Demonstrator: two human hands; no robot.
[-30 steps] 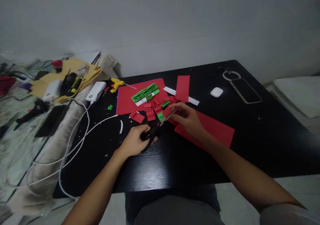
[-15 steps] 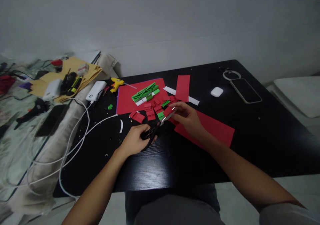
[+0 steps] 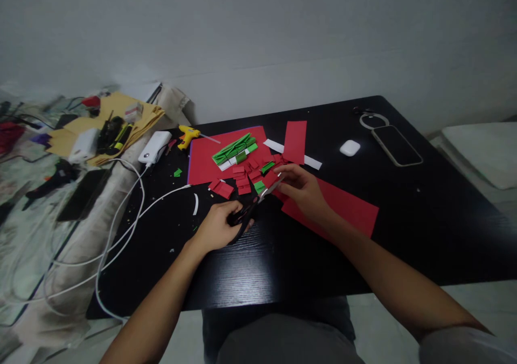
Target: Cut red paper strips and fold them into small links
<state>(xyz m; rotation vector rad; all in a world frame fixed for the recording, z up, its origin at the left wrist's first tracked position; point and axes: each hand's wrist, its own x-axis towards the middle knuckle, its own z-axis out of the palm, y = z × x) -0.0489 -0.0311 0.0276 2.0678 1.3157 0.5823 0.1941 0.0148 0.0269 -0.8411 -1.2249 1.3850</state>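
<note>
A: Black wood-grain table [image 3: 424,218], grey wall [image 3: 258,35] in head view. Hands?
B: Left hand [image 3: 219,226]: fingers curled round black-handled metal scissors [image 3: 255,203]. Right hand [image 3: 302,190]: fingertips pinching small red paper piece [image 3: 269,178] at the blades.
A: Nearby?
B: Folded red paper strips [image 3: 241,180] beside it; flat red sheet [image 3: 353,213] below right wrist.

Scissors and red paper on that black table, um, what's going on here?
A person's left hand holds black-handled scissors, while their right hand pinches a small red paper piece at the blades. Whether the blades are cutting is too small to tell. Beyond them lie small red folded pieces and a green folded bundle, which rests on a larger red sheet. A yellow glue gun lies by that sheet's far left corner.
</note>
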